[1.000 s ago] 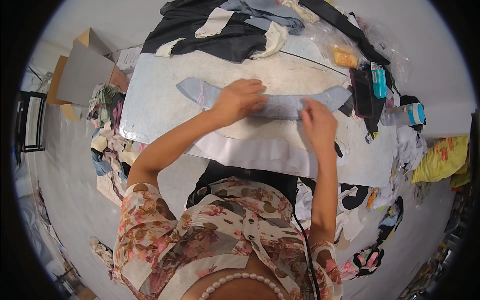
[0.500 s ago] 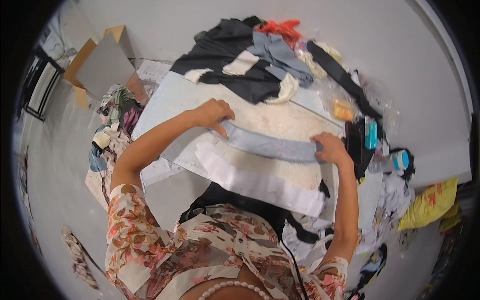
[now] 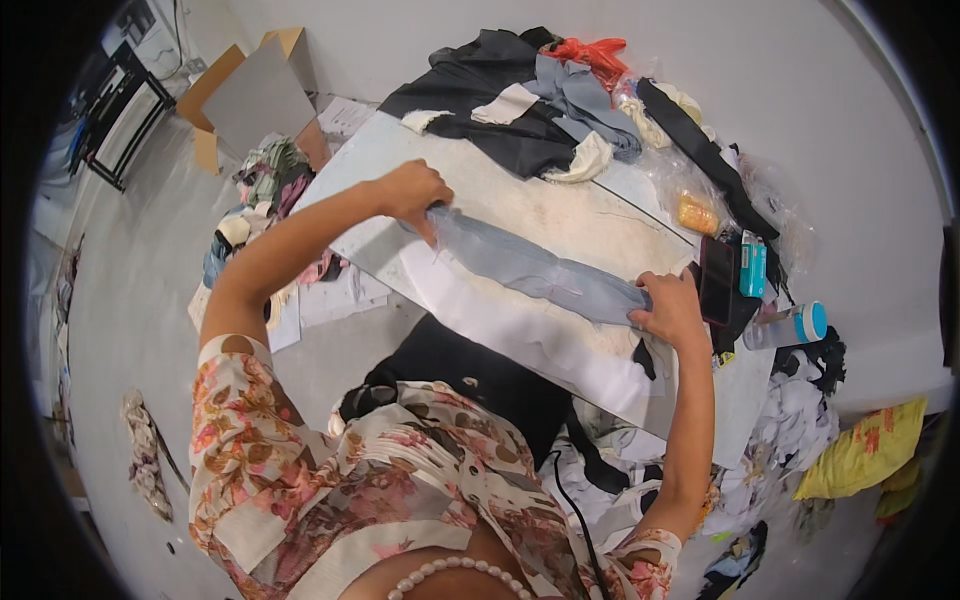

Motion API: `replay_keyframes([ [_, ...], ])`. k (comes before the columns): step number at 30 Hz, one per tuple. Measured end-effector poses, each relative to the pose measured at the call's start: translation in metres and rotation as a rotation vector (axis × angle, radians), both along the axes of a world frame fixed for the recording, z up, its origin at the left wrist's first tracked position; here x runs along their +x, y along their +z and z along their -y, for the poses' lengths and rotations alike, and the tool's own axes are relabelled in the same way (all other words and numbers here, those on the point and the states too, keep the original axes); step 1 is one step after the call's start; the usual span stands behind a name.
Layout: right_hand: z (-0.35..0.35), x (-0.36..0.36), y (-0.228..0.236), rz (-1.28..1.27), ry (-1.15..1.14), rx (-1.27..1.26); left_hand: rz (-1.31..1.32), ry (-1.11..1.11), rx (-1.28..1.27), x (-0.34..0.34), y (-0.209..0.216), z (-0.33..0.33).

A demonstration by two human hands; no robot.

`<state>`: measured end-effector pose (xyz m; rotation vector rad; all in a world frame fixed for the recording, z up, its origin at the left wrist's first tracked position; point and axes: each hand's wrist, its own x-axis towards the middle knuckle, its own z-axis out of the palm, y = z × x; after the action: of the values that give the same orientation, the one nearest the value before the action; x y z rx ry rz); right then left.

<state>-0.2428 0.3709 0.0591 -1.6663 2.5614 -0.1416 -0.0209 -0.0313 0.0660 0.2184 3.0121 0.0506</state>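
A grey-blue fabric strip (image 3: 535,268) stretches slantwise between my two hands, wrinkled near its middle. My left hand (image 3: 415,195) pinches its far left end between thumb and fingers. At the other end, my right hand (image 3: 672,310) grips the strip with thumb and fingertips. Along the near side of the strip lies a white band of cloth (image 3: 520,340), partly overlapped by it. Under both is a cream-coloured padded surface (image 3: 540,212) on the table.
Black cloth (image 3: 460,85) and grey-blue pieces (image 3: 575,95) are heaped at the back. On the right lie a phone (image 3: 717,280), a teal box (image 3: 753,262) and a blue-lidded container (image 3: 790,326). Cloth scraps (image 3: 270,170) pile up on the left, near an open carton (image 3: 250,105).
The strip was smooth and curved; now it is straighter and wrinkled between my hands. The whole view has shifted and turned slightly. Both hands keep hold of its ends.
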Motion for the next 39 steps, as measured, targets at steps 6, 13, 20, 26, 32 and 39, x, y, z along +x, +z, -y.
replay_keyframes([
  [6, -0.021, -0.012, 0.005, -0.117, 0.102, -0.004, -0.1, 0.124, -0.029, 0.032, 0.017, -0.017],
  [13, 0.005, -0.006, 0.05, -0.177, 0.174, -0.189, -0.262, 0.319, 0.108, 0.077, 0.047, -0.001],
  [20, 0.094, 0.031, 0.083, -0.211, 0.511, -0.315, -0.48, 0.891, 0.778, 0.225, 0.056, -0.006],
  [26, 0.216, 0.14, 0.099, 0.049, 0.794, -0.259, -0.967, 1.217, 0.9, 0.403, 0.057, -0.057],
  [32, 0.326, 0.257, 0.078, 0.228, 1.136, 0.008, -1.427, 1.575, 0.877, 0.534, -0.018, -0.148],
  [39, 0.416, 0.418, 0.035, 0.406, 1.42, 0.077, -2.011, 1.701, 0.842, 0.62, -0.073, -0.254],
])
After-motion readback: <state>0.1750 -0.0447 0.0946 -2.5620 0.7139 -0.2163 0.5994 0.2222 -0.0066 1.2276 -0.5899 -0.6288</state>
